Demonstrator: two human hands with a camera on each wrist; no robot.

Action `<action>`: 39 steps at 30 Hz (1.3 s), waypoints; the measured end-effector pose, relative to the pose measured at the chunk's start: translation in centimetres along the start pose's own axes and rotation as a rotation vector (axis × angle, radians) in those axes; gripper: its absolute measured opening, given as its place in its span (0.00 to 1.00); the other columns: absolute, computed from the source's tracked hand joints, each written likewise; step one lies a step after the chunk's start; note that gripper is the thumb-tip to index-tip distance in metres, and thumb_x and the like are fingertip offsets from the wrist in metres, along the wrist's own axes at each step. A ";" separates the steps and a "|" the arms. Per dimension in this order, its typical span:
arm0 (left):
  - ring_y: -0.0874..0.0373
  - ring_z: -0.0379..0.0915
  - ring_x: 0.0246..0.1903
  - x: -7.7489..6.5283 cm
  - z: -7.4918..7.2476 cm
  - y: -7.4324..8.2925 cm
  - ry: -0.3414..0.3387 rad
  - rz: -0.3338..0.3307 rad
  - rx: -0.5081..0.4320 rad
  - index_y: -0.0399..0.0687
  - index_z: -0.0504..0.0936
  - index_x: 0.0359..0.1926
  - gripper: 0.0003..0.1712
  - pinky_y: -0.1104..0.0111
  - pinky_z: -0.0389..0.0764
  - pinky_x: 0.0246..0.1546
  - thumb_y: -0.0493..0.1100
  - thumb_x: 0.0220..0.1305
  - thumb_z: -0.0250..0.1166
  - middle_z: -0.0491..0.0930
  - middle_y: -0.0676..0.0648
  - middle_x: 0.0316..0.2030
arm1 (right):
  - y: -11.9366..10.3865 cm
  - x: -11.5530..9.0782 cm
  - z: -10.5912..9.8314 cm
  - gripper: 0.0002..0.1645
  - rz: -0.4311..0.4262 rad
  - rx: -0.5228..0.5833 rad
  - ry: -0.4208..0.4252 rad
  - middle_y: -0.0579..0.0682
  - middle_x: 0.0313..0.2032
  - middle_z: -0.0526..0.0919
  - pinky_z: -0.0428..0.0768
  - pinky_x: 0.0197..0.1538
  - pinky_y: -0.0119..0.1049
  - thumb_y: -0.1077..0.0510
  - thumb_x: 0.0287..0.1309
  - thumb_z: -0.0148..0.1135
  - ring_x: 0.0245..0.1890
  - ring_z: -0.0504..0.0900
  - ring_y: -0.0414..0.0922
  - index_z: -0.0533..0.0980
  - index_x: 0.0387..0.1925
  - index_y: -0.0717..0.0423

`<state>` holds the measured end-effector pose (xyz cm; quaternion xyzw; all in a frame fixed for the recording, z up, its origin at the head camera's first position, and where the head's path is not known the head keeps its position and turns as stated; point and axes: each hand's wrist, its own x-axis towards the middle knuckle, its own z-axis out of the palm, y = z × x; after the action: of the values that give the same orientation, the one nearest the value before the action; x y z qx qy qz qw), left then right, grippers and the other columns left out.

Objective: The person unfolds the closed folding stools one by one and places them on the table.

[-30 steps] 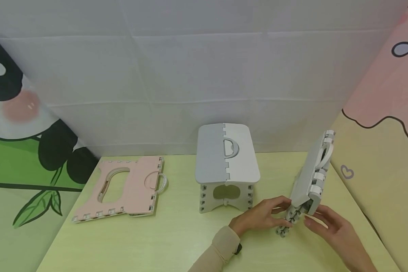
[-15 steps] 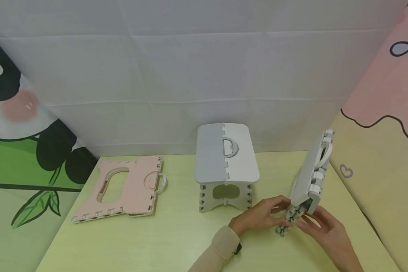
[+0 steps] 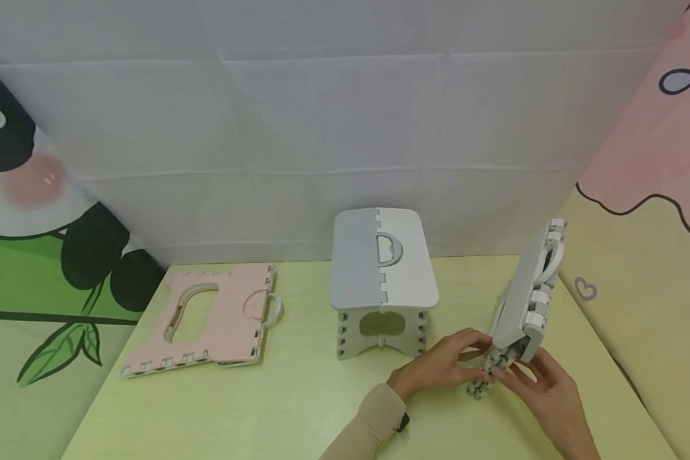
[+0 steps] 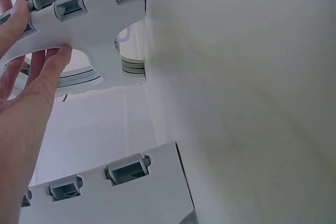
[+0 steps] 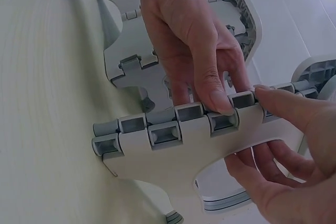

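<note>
A white folding stool (image 3: pixel 518 291), folded nearly flat, stands on edge at the right of the table, its carry handle on the upper edge. My left hand (image 3: pixel 445 361) grips its near end from the left, thumb on the hinged edge. My right hand (image 3: pixel 551 396) holds the same end from the right. In the right wrist view, my right thumb (image 5: pixel 286 100) presses the hinge row close to the left thumb (image 5: pixel 211 85), and the right fingers (image 5: pixel 257 174) reach into the cut-out of the leg panel (image 5: pixel 152 163). Part of the left fingers is hidden behind the panel.
An unfolded grey-and-white stool (image 3: pixel 382 262) stands upright in the middle, just left of the held one. A pink folding stool (image 3: pixel 236 319) lies flat at the left of the pale yellow table (image 3: pixel 218 415). A white cloth (image 3: pixel 322 121) hangs behind.
My right hand has moved left and in, and its thumb has come onto the hinged edge of the folded stool. The left hand and the stools have stayed put.
</note>
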<state>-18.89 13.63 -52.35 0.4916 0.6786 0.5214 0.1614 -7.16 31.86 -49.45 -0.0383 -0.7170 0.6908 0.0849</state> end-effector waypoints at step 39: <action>0.69 0.70 0.62 0.1 0.3 0.2 0.016 0.011 0.003 0.40 0.72 0.64 0.32 0.74 0.75 0.62 0.33 0.60 0.74 0.75 0.45 0.58 | -0.1 -0.4 -0.7 0.39 -0.103 -0.337 0.041 0.31 0.59 0.77 0.80 0.54 0.23 0.67 0.61 0.72 0.57 0.77 0.24 0.68 0.72 0.61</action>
<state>-18.61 13.90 -52.23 0.4915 0.6778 0.5253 0.1523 -6.63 32.45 -49.37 -0.0292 -0.8218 0.5547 0.1274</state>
